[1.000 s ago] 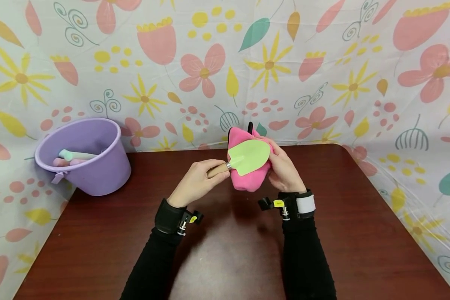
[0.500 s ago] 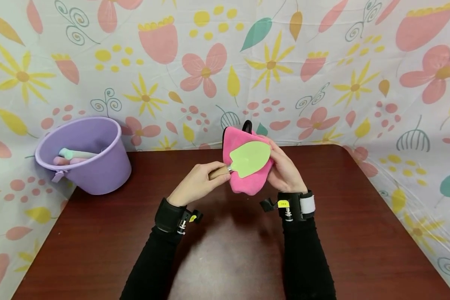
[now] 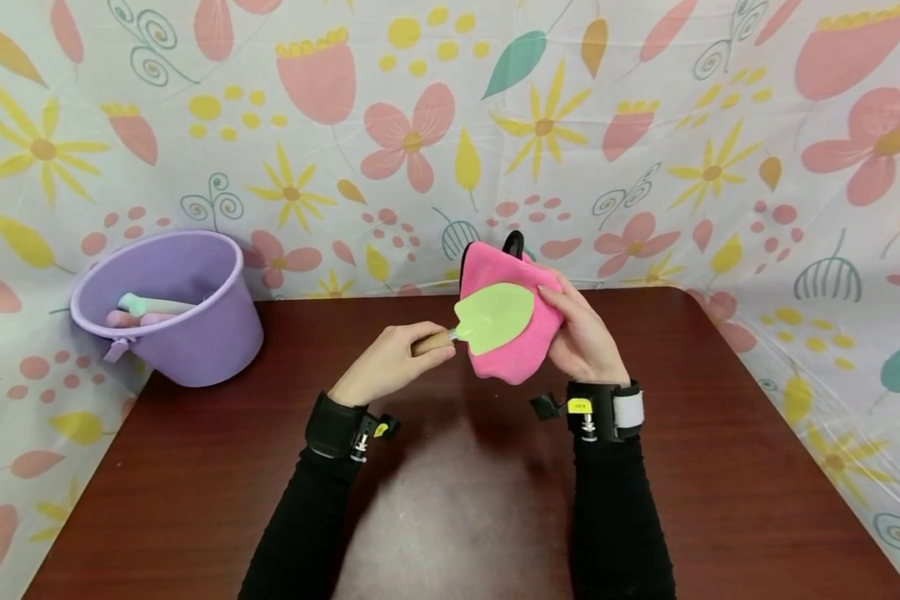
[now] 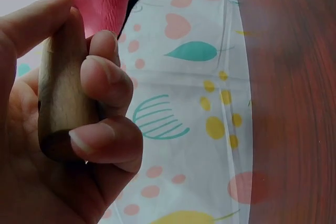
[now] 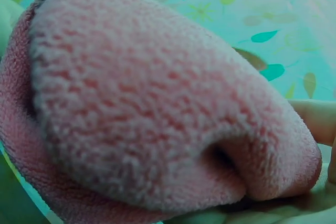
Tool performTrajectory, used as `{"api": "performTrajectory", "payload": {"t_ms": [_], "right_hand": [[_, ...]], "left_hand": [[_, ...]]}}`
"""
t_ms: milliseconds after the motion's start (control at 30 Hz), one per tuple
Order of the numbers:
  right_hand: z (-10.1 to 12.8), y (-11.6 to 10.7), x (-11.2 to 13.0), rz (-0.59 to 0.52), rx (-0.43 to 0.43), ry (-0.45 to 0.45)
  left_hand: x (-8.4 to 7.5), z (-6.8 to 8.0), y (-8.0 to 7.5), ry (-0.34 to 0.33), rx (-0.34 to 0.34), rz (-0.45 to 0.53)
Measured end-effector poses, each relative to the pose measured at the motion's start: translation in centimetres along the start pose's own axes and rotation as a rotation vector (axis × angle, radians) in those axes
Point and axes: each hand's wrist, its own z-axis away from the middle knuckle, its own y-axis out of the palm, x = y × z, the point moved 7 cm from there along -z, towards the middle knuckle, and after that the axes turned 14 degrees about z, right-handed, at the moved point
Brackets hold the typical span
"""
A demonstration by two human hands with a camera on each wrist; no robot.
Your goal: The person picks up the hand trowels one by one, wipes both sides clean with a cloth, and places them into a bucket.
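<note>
left hand (image 3: 390, 358) has its fingers (image 4: 102, 80) curled tight round the wooden handle (image 4: 63, 98) of a small trowel (image 3: 487, 321), thumb along one side, grain showing between the knuckles. the pale green blade (image 3: 495, 319) lies flat against a pink cloth (image 3: 512, 333). right hand (image 3: 585, 337) sits behind that cloth, fingers wrapped round its edge and holding it up, fingertips peeking over the right side by the blade. from the right wrist view the fuzzy cloth fills nearly everything, bunched over the palm. a black loop (image 3: 513, 242) sticks up from the cloth's top. all of this is held in the air above the counter (image 3: 720, 467), over its far middle, close to the back edge. both black sleeves come in from the near edge. out at the far left corner stands a purple bucket (image 3: 195, 333), tipped a little, with pastel handles (image 3: 150, 307) lying inside. flowered sheeting (image 3: 645, 150) hangs behind and along both sides.
</note>
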Motion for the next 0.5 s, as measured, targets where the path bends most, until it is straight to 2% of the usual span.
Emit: {"api": "performTrajectory", "payload": {"t_ms": [200,500], "right_hand": [[0.3,-0.5,0.8,-0.015,-0.026,-0.018],[0.7,-1.2,1.7,-0.096,-0.051,-0.057]], "left_hand": [[0.7,0.0,-0.7,-0.029,-0.009,-0.014],[1.3,-0.1,-1.2,-0.032,-0.018,-0.032]]}}
